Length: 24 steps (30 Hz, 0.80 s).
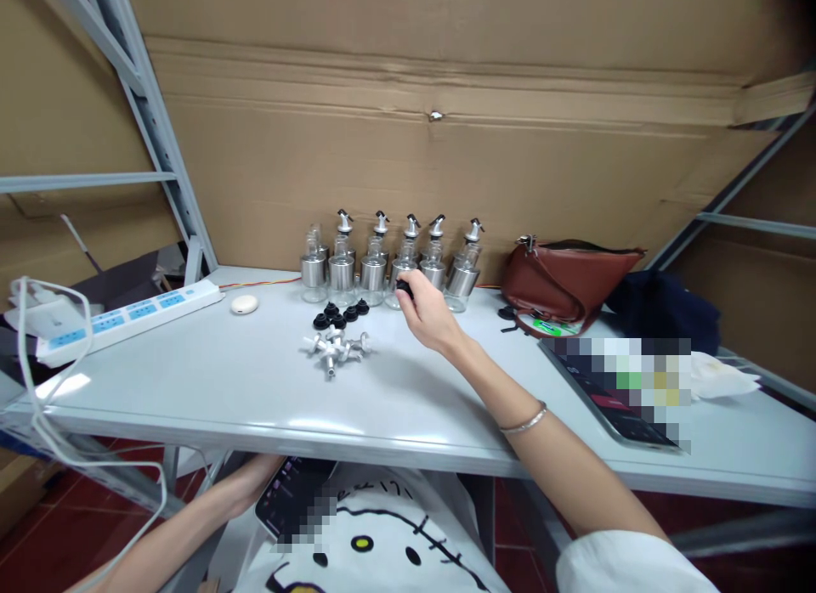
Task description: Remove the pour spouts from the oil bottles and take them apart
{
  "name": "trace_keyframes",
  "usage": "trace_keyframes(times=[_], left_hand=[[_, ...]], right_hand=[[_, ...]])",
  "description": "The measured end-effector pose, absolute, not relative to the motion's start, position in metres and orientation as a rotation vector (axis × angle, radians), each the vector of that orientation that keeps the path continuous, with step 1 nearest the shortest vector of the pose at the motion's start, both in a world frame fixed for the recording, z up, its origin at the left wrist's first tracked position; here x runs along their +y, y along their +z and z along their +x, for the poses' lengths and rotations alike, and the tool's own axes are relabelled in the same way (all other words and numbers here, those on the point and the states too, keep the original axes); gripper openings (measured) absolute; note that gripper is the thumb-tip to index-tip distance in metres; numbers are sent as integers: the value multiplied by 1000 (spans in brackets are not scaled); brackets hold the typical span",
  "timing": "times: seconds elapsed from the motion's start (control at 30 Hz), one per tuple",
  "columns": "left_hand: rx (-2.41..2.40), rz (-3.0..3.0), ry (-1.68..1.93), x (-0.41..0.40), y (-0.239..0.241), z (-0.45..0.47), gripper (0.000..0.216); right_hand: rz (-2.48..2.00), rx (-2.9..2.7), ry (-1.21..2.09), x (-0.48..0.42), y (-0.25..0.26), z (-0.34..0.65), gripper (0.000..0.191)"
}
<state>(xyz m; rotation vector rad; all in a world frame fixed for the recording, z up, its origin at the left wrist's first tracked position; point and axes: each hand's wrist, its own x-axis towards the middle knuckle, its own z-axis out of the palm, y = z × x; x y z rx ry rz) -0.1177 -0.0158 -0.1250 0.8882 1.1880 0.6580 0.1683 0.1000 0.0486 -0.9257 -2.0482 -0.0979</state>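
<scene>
My right hand reaches across the grey table and pinches a small black stopper just in front of a row of glass and steel oil bottles with pour spouts. Several more black stoppers lie left of the hand, and a small heap of metal spouts lies in front of them. My left hand is below the table edge, holding a phone over my lap.
A white power strip with cables lies at the left, a small white round case beside it. A brown leather bag and a tablet sit at the right. Cardboard backs the table, between metal rack posts.
</scene>
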Motion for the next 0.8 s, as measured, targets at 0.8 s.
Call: trace_keyframes(times=[0.8], left_hand=[[1185, 938, 613, -19, -107, -112, 66]], right_hand=[[-783, -1914, -208, 105, 50, 177, 28]])
